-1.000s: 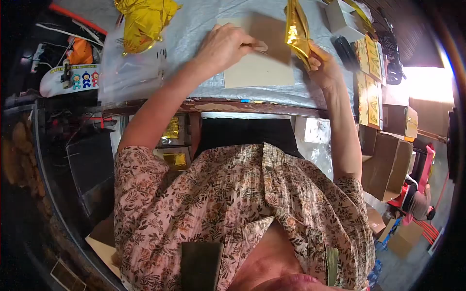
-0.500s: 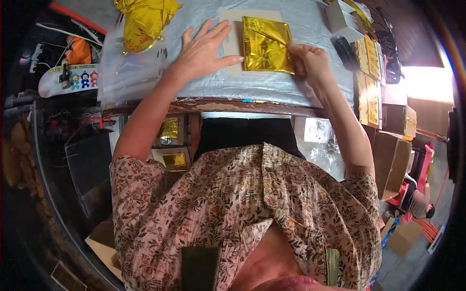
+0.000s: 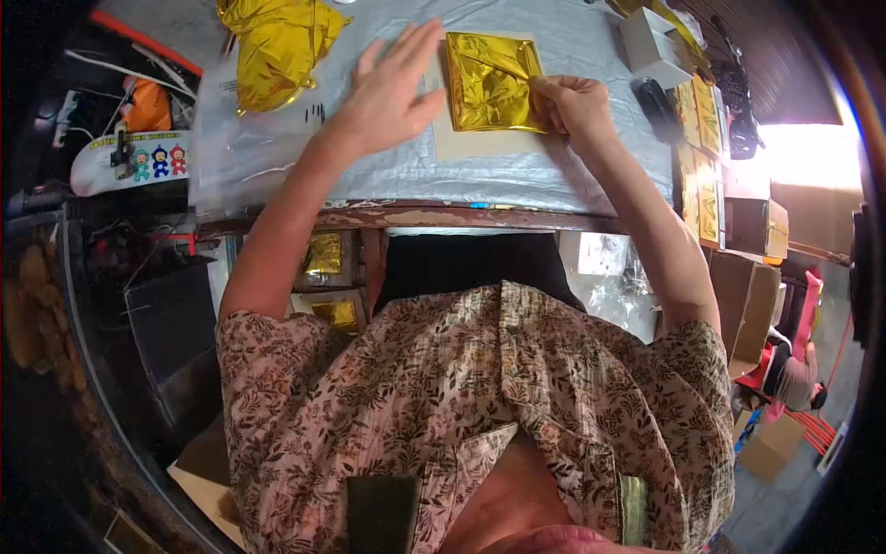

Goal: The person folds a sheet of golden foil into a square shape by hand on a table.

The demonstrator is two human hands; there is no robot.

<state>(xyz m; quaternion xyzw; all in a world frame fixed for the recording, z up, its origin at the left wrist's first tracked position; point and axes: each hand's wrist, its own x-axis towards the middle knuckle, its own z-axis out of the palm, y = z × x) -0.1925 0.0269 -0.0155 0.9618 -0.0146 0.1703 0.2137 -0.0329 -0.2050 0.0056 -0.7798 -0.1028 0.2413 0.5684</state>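
A flat, folded square of shiny gold foil (image 3: 494, 81) lies on a pale sheet of card (image 3: 461, 146) on the covered table. At the square's right edge my right hand (image 3: 577, 106) is closed, thumb and fingers pinching its lower right side. My left hand (image 3: 392, 102) is held just left of the foil, fingers stretched out and thumb apart, somewhat blurred, with nothing in it. A crumpled gold foil piece (image 3: 281, 55) rests at the upper left, on or beside clear plastic (image 3: 249, 148).
A white open box (image 3: 655, 46) and a dark rounded object (image 3: 653, 100) stand right of the foil. Yellow printed boxes (image 3: 699, 166) line the table's right side. The worn wooden edge (image 3: 415, 217) runs before me, with gold packets (image 3: 323, 258) below. A person (image 3: 798, 379) is at far right.
The gold foil square has shifted left over the card, with my right hand moving along with it. My left hand has moved slightly left, away from the card.
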